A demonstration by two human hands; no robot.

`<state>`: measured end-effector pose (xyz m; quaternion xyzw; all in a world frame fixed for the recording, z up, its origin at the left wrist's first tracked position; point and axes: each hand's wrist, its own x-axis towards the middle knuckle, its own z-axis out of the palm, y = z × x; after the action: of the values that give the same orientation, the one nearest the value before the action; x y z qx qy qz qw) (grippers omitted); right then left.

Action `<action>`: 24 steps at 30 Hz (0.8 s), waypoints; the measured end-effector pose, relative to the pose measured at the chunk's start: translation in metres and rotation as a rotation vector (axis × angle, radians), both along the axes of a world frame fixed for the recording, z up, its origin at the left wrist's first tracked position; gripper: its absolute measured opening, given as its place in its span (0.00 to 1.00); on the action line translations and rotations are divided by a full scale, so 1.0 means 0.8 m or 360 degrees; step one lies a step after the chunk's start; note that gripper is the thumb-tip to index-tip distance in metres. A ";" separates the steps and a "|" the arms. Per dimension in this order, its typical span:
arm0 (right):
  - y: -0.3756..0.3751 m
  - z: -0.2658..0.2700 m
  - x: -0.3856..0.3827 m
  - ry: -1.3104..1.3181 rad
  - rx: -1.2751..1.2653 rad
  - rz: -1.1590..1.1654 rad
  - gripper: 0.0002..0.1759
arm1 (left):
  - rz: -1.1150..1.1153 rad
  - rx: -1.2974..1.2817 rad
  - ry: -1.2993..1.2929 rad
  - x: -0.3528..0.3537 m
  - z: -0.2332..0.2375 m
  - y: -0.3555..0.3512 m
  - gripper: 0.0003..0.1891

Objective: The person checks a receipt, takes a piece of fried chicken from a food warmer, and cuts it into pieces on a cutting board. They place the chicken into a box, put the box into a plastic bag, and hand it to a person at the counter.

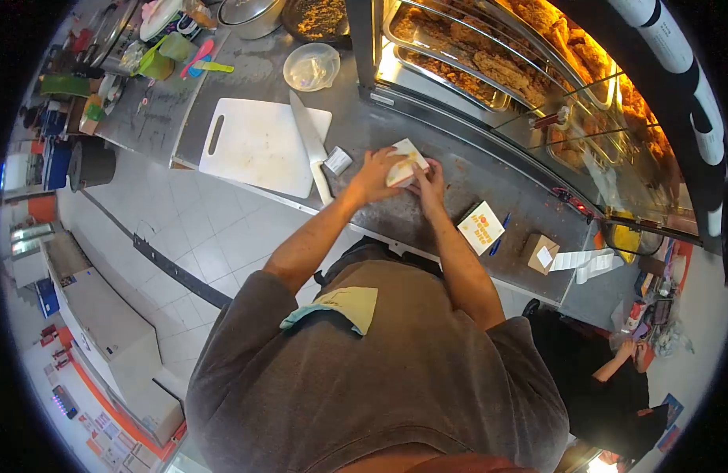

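A small white cardboard food box (405, 162) with faint brownish printing stands on the steel counter, held between my two hands. My left hand (373, 176) rests on its left side, fingers reaching over the top. On the opposite side, my right hand (430, 188) grips the near right edge. Just left of my left hand lies a small white packet (338, 161), beside a large knife (307, 130) with a white handle. The blade lies across the right edge of a white cutting board (253, 150). To the right is another box (481, 228) with orange lettering.
A heated glass cabinet (458, 122) holding trays of fried chicken (490, 67) borders the counter's far side. Blue pens (500, 234), a brown box (540, 254) and receipt strips (584, 262) lie right. A plastic bowl (312, 67) sits behind the board. A co-worker (592, 370) stands at right.
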<state>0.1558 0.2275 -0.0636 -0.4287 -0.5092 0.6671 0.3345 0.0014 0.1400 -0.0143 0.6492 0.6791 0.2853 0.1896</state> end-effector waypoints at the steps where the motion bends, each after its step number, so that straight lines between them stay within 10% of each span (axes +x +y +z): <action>1: 0.004 -0.007 0.004 -0.0043 -0.0042 -0.0031 0.23 | -0.0035 0.0199 0.0045 0.007 0.011 -0.005 0.41; 4: 0.006 0.026 0.039 -0.0057 -0.0361 -0.0183 0.23 | 0.0494 0.0254 -0.0290 0.042 0.082 -0.035 0.39; 8: 0.008 0.074 0.126 0.0385 -0.0441 -0.0745 0.14 | 0.1663 0.0029 -0.0894 0.028 -0.013 -0.061 0.26; 12: 0.013 0.105 0.252 0.0592 -0.0422 -0.1117 0.10 | 0.1936 0.0057 -0.1746 0.004 -0.033 -0.035 0.24; 18: -0.009 0.123 0.339 0.0605 -0.0614 -0.1343 0.23 | 0.1252 0.0009 -0.1589 0.089 0.027 0.036 0.14; 20: -0.015 0.131 0.347 0.0528 -0.0597 -0.1308 0.24 | 0.1347 0.0119 -0.1464 0.098 0.004 0.050 0.16; 22: -0.028 0.121 0.356 0.0344 -0.0717 -0.1270 0.23 | 0.2341 0.0075 -0.0485 0.075 0.016 0.048 0.22; 24: -0.038 0.109 0.374 0.0359 -0.0877 -0.1067 0.25 | 0.2249 0.0189 -0.0443 0.012 -0.017 0.031 0.27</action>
<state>0.4550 0.1970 0.0237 -0.5678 -0.1057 0.6752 0.4589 0.0112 0.1650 -0.0280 0.0219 0.8896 0.4562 0.0089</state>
